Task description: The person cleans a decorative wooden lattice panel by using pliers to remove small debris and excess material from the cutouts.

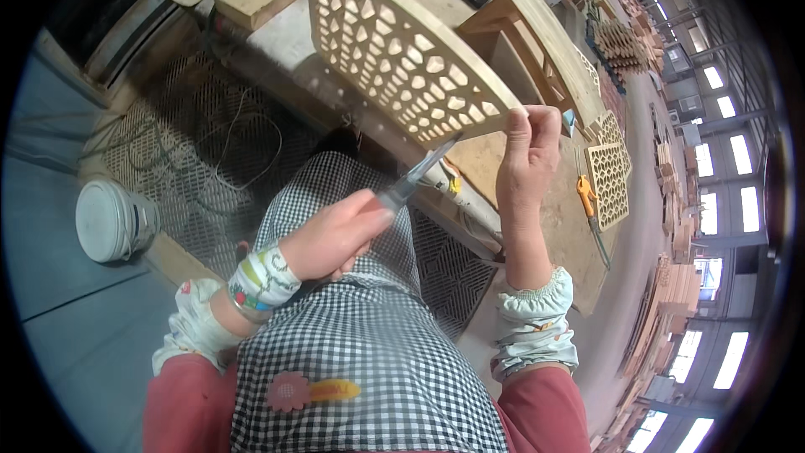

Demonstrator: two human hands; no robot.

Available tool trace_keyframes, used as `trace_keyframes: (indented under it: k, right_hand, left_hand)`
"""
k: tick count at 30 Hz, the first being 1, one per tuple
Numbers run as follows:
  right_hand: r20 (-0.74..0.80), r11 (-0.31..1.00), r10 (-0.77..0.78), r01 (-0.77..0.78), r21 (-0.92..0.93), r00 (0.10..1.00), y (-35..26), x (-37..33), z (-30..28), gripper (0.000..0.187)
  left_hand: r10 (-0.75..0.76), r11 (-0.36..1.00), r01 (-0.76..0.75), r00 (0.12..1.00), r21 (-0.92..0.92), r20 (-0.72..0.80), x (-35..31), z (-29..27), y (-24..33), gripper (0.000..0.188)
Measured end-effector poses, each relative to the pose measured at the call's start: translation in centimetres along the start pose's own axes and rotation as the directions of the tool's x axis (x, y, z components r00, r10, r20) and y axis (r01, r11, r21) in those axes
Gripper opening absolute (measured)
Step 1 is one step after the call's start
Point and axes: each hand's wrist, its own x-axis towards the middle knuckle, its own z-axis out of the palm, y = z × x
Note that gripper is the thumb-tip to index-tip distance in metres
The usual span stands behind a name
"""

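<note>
A pale wooden panel (pixel 394 54) with many angular cut-out holes stands tilted over the workbench edge in front of me. My right hand (pixel 530 155) pinches its near right corner between thumb and fingers. Wrapped in my left hand (pixel 334 236) is a slim tool (pixel 404 186) with a grey handle and a narrow metal tip. That tip reaches the panel's lower edge, close to the right corner. Whether it touches the wood I cannot tell, and the tool's exact kind is unclear.
On the workbench (pixel 553 256), to the right, lie an orange-handled tool (pixel 585 193) with a cable and a smaller lattice panel (pixel 610 184). A wooden frame (pixel 537 42) stands behind. A lidded white bucket (pixel 105 220) is on the floor at left, beside a patterned mat (pixel 189 117) with loose cables.
</note>
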Motion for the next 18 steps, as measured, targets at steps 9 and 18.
trace_keyframes:
  k: [9,18]
  right_hand:
    - [0.070,0.999,-0.037,0.037,0.001,0.997,-1.5,-2.4,-0.1,0.022]
    - [0.048,0.996,-0.073,0.075,-0.043,0.996,-0.5,-2.7,0.0,0.022]
  left_hand:
    - [0.044,0.999,-0.044,0.998,-0.003,0.040,1.9,0.1,1.0,0.028]
    - [0.084,0.971,-0.030,0.971,-0.238,0.223,3.4,0.0,0.3,0.036]
